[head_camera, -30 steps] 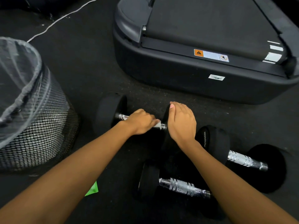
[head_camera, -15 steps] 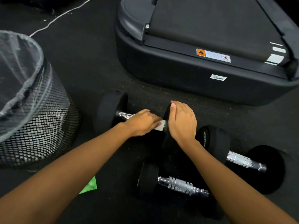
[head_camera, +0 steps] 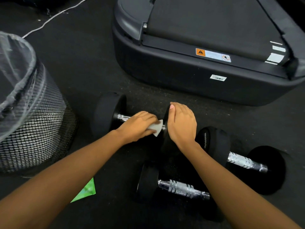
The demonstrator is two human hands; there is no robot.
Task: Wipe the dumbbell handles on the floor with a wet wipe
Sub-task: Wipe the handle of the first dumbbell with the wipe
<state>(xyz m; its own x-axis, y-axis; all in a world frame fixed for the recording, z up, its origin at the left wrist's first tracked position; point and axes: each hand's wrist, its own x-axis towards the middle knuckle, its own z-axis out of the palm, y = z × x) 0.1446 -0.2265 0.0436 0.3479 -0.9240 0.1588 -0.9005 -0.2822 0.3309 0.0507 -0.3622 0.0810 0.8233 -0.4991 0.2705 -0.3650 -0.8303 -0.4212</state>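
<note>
Our left hand [head_camera: 138,125] grips the wet wipe [head_camera: 156,128] on the first dumbbell handle [head_camera: 123,117]; our right hand [head_camera: 181,123] rests flat on its weight head [head_camera: 166,142]; two handles look unwiped.

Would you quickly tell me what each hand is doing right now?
Left hand: closed on the wet wipe.
Right hand: open, resting on the dumbbell's weight.

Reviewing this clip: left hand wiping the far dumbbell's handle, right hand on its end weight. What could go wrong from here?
1. The right hand rests on the far dumbbell's round end weight; if it lifts, the dumbbell might roll under the wiping.
2. The left hand holds the wet wipe hard against that end weight, so its fingers could get pinched there.
3. Two more dumbbells lie beside the forearms and could be knocked.
</note>
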